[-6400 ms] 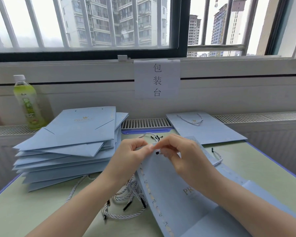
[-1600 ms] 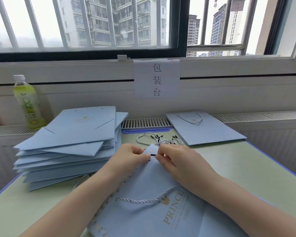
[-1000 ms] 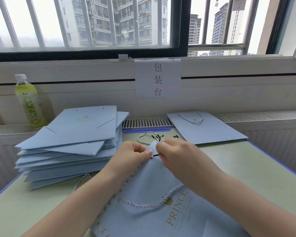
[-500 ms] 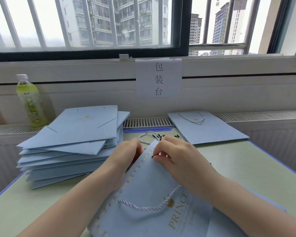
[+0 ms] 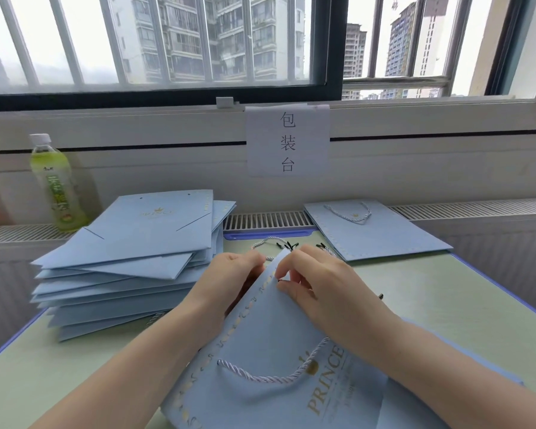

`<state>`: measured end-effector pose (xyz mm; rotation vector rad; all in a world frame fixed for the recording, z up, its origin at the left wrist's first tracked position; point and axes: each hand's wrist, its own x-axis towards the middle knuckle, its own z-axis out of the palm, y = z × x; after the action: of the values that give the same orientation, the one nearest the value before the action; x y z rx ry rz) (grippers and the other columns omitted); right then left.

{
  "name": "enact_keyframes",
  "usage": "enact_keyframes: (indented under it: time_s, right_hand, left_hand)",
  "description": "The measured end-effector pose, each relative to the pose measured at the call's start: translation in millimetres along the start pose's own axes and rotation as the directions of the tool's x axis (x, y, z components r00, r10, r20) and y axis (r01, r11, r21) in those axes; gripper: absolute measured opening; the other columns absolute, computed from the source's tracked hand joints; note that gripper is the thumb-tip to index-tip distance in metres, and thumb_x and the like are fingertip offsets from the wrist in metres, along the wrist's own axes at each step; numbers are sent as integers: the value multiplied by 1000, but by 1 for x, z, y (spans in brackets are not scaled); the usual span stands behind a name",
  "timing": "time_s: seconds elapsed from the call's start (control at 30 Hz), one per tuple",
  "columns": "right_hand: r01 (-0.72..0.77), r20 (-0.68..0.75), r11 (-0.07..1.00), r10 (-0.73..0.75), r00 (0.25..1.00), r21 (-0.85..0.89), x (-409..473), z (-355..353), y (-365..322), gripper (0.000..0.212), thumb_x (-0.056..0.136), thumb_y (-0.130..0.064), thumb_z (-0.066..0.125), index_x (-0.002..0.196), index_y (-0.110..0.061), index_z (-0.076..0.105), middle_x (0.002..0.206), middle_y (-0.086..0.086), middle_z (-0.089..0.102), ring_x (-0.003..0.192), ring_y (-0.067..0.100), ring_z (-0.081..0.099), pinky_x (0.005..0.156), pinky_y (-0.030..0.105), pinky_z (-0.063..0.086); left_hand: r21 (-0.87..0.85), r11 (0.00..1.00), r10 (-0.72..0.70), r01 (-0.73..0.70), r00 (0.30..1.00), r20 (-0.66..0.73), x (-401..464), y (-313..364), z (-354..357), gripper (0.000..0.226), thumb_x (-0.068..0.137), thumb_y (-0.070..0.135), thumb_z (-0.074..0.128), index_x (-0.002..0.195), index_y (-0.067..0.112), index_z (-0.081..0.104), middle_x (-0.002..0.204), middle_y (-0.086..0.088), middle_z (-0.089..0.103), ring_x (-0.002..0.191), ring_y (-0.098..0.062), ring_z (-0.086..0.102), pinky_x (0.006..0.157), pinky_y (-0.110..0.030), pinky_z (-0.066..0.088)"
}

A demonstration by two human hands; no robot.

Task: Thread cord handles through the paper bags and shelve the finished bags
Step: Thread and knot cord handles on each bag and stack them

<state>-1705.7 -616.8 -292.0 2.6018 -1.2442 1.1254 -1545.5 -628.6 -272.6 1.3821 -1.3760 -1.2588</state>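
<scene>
A flat light-blue paper bag [image 5: 270,329] with gold "PRINCE" lettering lies in front of me, its top corner raised. A white twisted cord handle [image 5: 260,376] loops across its face. My left hand [image 5: 229,280] grips the bag's upper edge from the left. My right hand [image 5: 319,283] pinches a black cord tip against the bag's top edge. Loose cords [image 5: 279,244] with black tips lie just beyond my hands, partly hidden.
A tall stack of flat blue bags [image 5: 130,261] sits at the left. One bag with a cord handle [image 5: 375,230] lies at the back right. A green drink bottle [image 5: 56,184] stands on the sill at far left. A paper sign [image 5: 287,140] hangs on the wall.
The bag was turned over after the oldest frame, so its lettered face with a threaded handle shows. In the last second my left hand slid behind the bag's edge; my right hand keeps working the cord tip.
</scene>
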Motion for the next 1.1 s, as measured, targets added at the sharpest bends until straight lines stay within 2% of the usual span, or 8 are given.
enact_keyframes:
  time_s: [0.13, 0.33, 0.43, 0.53, 0.73, 0.83, 0.9, 1.1]
  right_hand:
    - [13, 62, 999, -11, 998, -34, -1, -1, 0, 15, 89, -26, 48, 97, -18, 58, 90, -5, 52, 72, 10, 46, 66, 20, 36]
    - [-117, 48, 986, 112, 993, 120, -1, -4, -1, 10, 94, -17, 50, 95, -20, 59, 78, -4, 62, 69, 11, 55, 65, 29, 45]
    - [-344, 34, 711, 411, 911, 614, 6, -18, -1, 14, 95, -6, 51, 88, -12, 62, 59, -1, 53, 50, 10, 45, 49, 22, 39]
    - [-302, 70, 325, 568, 820, 896, 11, -32, 1, 12, 95, -4, 49, 91, -7, 60, 60, 2, 52, 47, 9, 43, 40, 15, 32]
    - [-291, -133, 728, 464, 876, 621, 11, -36, 10, 13, 98, -19, 47, 94, -20, 60, 75, -8, 60, 59, 6, 52, 57, 15, 43]
    - [-304, -254, 949, 316, 914, 89, 10, -49, 23, 25, 96, -46, 36, 99, -29, 54, 91, -13, 58, 77, 3, 55, 70, 26, 45]
    - [-297, -91, 928, 283, 955, -225, 10, -58, 28, 45, 88, -63, 22, 97, -32, 53, 87, -17, 55, 80, 7, 53, 70, 31, 43]
    - [-432, 315, 874, 355, 880, 222, 12, -68, 33, 42, 87, -47, 52, 53, -23, 49, 45, -15, 40, 42, 1, 32, 44, 14, 26]
  left_hand:
    - [179, 962, 223, -208, 972, -68, 2, -7, 2, 44, 92, 23, 52, 63, -7, 38, 64, -11, 34, 58, -23, 26, 58, -33, 25]
    - [557, 727, 535, -402, 840, -93, 7, -13, 7, 49, 94, 25, 53, 52, 18, 27, 45, 6, 24, 47, -12, 23, 47, -24, 20]
    - [672, 661, 482, -333, 875, -40, 11, -19, 5, 44, 93, 40, 53, 57, 18, 39, 53, 8, 39, 54, -11, 35, 55, -30, 28]
    - [698, 653, 443, -292, 896, -40, 9, -18, 5, 44, 93, 47, 48, 62, 17, 42, 59, 5, 44, 61, -17, 40, 58, -33, 30]
    - [666, 646, 545, -373, 836, -61, 2, -2, -1, 46, 94, 43, 49, 57, 18, 38, 54, 7, 40, 58, -15, 39, 56, -31, 30]
    - [570, 685, 604, -453, 791, -98, -3, 12, -9, 48, 93, 38, 53, 54, 15, 35, 46, 8, 32, 47, -9, 30, 48, -23, 23]
    - [517, 687, 645, -510, 756, -112, -6, 17, -13, 49, 92, 40, 53, 57, 8, 41, 47, 10, 34, 46, -9, 29, 47, -22, 24]
    - [540, 681, 641, -495, 759, -113, -5, 15, -15, 41, 91, 35, 57, 63, 7, 50, 49, 12, 42, 47, -6, 37, 48, -18, 31]
